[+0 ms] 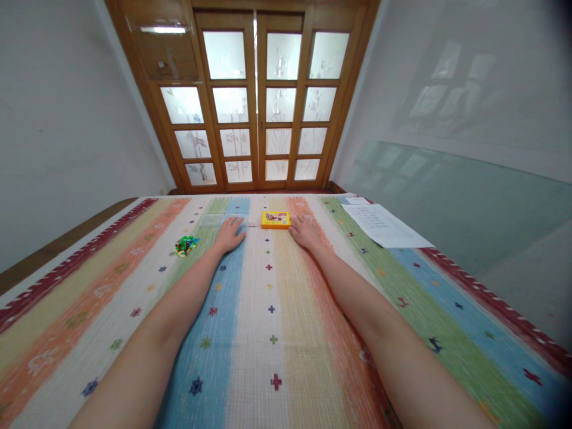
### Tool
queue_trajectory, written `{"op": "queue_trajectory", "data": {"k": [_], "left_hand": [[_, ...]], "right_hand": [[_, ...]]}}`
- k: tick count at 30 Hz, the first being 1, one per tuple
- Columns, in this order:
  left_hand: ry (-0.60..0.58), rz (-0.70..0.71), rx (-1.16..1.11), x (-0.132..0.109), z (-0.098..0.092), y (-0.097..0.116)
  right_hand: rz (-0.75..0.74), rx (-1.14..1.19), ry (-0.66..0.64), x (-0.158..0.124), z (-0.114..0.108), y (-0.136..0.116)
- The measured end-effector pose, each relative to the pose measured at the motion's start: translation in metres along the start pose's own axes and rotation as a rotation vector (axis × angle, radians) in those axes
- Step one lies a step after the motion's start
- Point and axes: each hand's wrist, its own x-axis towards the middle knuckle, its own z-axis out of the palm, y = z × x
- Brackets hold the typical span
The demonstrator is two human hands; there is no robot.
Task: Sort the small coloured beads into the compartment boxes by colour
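Both my arms reach forward over a striped tablecloth [254, 345]. My left hand [230, 235] lies flat with its fingers stretched out, beside a clear plastic sheet or bag [212, 220]. Nothing shows in its grasp. My right hand [305, 230] rests at the right end of a small yellow box [276, 220] with a printed top, its fingers stretched out and seemingly touching the box's edge. Left of my left hand sits a small pile of green, blue, yellow and brown building bricks [185, 245].
White printed papers [386, 225] lie at the far right of the table, one hanging near its edge. Beyond the table stand wooden doors [257, 101] with frosted panes. A glass panel [415, 173] leans by the right wall.
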Motion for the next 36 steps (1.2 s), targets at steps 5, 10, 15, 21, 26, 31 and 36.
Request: {"op": "queue_trajectory", "data": {"k": [5,10,15,21,26,31,36], "left_hand": [[0.192,-0.292,0.031,-0.004,-0.008,-0.010],[0.097,-0.469,-0.011,-0.002,-0.010,-0.032],[0.035,-0.398,0.005,0.003,-0.009,-0.047],[0.043,-0.372,0.029,0.002,-0.016,-0.045],[0.152,-0.347,0.063,-0.004,-0.029,-0.032],[0.147,-0.321,0.125,-0.031,-0.047,-0.061],[0.040,-0.411,0.080,-0.071,-0.060,-0.119]], "right_hand": [[0.053,-0.001,0.030,0.001,0.001,0.001],[0.070,0.003,0.012,0.003,0.003,0.004],[0.049,0.014,0.028,0.003,0.005,0.006],[0.061,0.045,0.051,0.004,0.009,0.007],[0.072,0.047,0.048,0.005,0.011,0.009],[0.054,0.057,0.077,0.006,0.010,0.008],[0.065,0.064,0.111,0.010,0.013,0.008]]}}
